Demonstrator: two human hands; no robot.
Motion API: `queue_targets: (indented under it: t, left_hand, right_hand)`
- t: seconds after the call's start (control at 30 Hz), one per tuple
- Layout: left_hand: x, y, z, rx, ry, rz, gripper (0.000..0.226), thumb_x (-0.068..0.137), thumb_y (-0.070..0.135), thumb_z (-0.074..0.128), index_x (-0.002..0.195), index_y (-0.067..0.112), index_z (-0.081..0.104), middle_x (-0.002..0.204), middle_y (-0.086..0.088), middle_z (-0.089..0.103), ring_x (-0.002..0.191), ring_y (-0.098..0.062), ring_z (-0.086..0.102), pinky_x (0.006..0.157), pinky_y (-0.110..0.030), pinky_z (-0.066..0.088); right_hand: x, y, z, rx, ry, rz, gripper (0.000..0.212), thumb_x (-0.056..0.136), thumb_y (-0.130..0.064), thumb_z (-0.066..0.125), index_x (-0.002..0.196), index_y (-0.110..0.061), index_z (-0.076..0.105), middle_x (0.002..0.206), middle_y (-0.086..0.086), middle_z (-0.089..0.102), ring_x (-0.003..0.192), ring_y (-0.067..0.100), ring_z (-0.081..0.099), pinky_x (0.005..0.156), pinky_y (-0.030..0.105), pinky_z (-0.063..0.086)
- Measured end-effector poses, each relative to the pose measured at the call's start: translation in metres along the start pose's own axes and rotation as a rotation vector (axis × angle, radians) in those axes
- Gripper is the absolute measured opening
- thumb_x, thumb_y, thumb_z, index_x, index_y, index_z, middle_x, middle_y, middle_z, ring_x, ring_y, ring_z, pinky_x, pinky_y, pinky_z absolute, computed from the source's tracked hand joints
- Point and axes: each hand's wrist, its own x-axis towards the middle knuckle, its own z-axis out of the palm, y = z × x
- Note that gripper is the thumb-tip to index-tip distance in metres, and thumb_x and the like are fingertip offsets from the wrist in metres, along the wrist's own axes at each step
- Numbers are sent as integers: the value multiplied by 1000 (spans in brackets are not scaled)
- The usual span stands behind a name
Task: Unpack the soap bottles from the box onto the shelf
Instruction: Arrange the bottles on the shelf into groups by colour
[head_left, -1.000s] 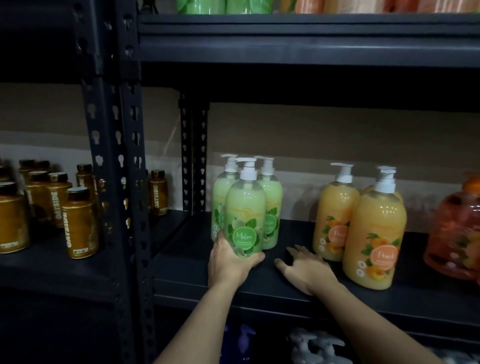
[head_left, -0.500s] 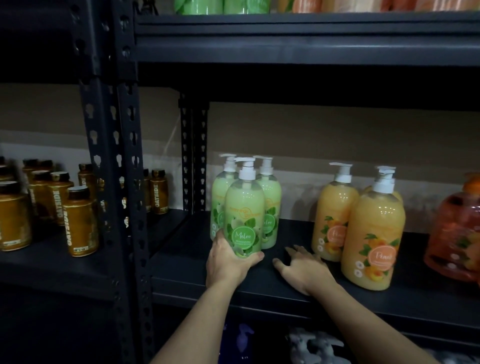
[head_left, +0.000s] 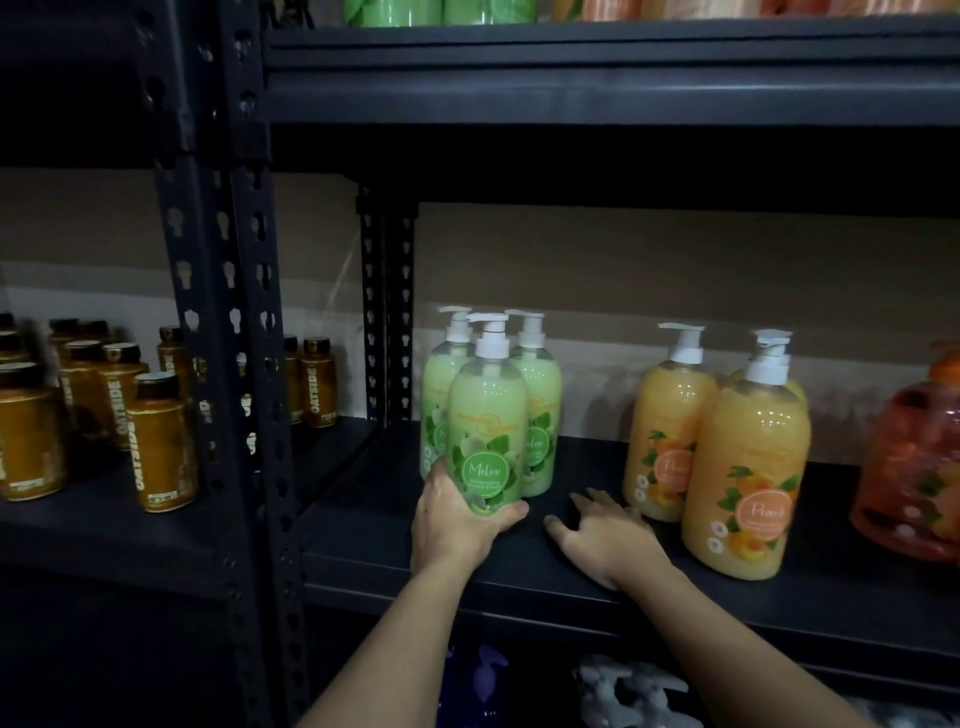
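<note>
At the front edge of the dark shelf (head_left: 395, 540), the left hand (head_left: 457, 525) is wrapping around the base of a green Melon soap bottle (head_left: 487, 415) standing upright. The right hand (head_left: 605, 535) is lying flat beside it, fingers spread on the board. Just behind, two more green bottles (head_left: 540, 405) are crowding close, perhaps touching. Further right, peach bottles (head_left: 743, 467) are standing; brown bottles (head_left: 161, 447) are sitting on the neighbouring rack.
</note>
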Motion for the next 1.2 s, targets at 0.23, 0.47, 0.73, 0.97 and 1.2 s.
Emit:
queue_targets:
  t: [0.23,0.47,0.73,0.97,1.2]
  left_hand:
    - [-4,9,-10,89,-115,-90,124,47,48,94,144,10,28,143,-7,35,136,-25,36,111,-33,35]
    - [-37,35,-30,367,-111,-55,57,88,30,66,135,7,40,135,-8,43,124,-26,47,100,-35,43]
    - [-100,163,-78,204,-105,444,15,92,40,59,99,26,57,80,10,61,81,-9,58,68,-26,43]
    - [-124,256,-87,-115,138,942,14,89,24,67,102,21,61,85,10,66,83,-2,62,77,-22,49]
    - [-81,356,-54,-250,270,1153,16,90,22,65,106,21,60,93,7,63,87,-8,63,75,-17,50]
  right_hand:
    - [-7,-1,-5,27,92,-35,56,97,-53,38,137,-15,50,145,7,48,131,25,47,105,37,38]
    - [-46,-6,-31,-25,170,-122,50,94,-51,44,134,-23,52,130,4,60,118,26,58,92,38,46]
    - [-129,-2,-144,128,512,-326,40,91,-53,46,125,-34,55,114,-10,68,103,21,64,84,35,50]
    - [-168,44,-232,269,960,-585,35,88,-34,53,120,-24,62,111,-6,59,103,11,56,92,35,49]
    - [-133,86,-318,255,1291,-511,36,89,-29,57,122,-16,58,117,1,53,110,14,50,94,23,40]
